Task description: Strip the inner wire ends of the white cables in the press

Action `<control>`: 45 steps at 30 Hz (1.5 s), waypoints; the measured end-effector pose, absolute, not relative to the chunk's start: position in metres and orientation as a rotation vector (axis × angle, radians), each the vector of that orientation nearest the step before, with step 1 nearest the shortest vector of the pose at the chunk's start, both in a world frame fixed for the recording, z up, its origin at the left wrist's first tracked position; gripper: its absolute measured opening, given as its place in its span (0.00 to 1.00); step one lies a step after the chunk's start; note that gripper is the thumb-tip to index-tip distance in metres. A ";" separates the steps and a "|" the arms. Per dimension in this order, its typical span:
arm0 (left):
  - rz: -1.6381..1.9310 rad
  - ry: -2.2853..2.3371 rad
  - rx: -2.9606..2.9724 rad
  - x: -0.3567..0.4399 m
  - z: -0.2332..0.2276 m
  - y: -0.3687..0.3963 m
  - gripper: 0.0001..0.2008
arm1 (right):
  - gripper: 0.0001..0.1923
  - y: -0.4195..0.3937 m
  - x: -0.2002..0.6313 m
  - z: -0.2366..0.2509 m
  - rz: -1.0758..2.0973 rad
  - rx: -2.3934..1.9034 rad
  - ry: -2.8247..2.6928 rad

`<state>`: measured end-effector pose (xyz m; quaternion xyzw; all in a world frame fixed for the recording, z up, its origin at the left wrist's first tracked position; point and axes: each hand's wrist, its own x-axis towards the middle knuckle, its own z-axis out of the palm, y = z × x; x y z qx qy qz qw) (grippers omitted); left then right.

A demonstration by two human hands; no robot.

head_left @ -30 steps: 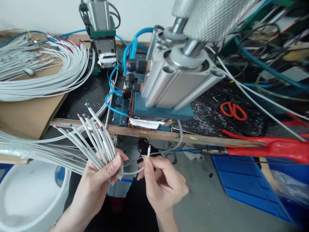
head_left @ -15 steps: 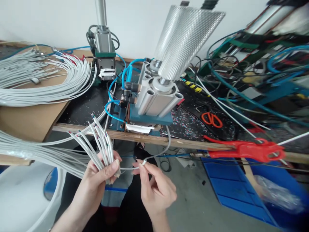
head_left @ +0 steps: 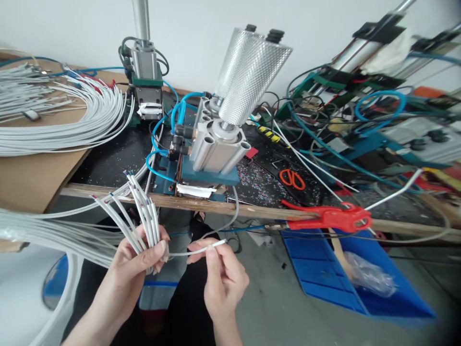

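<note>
Since earlier frame, we drew single wire level, lower centre. Left hand clenched round fanned wire bundle, ends separated; right hand pinching single wire.

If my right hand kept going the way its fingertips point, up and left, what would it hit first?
Probably the left hand gripping the bundle of white cables; the right hand sits close beside it, though depth is unclear.

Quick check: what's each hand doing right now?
Left hand: closed, holding a bundle of grey cables.
Right hand: closed, pinching a single grey cable.
</note>
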<state>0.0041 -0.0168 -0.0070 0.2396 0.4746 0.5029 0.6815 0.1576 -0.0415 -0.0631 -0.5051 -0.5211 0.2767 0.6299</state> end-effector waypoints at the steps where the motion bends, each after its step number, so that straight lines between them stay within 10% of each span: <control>1: 1.128 1.061 0.535 0.004 -0.007 -0.017 0.16 | 0.12 -0.042 0.158 -0.063 0.648 -1.153 -1.193; 45: 0.967 1.004 0.783 0.012 -0.006 -0.037 0.13 | 0.09 -0.047 0.146 -0.037 0.525 -1.147 -1.371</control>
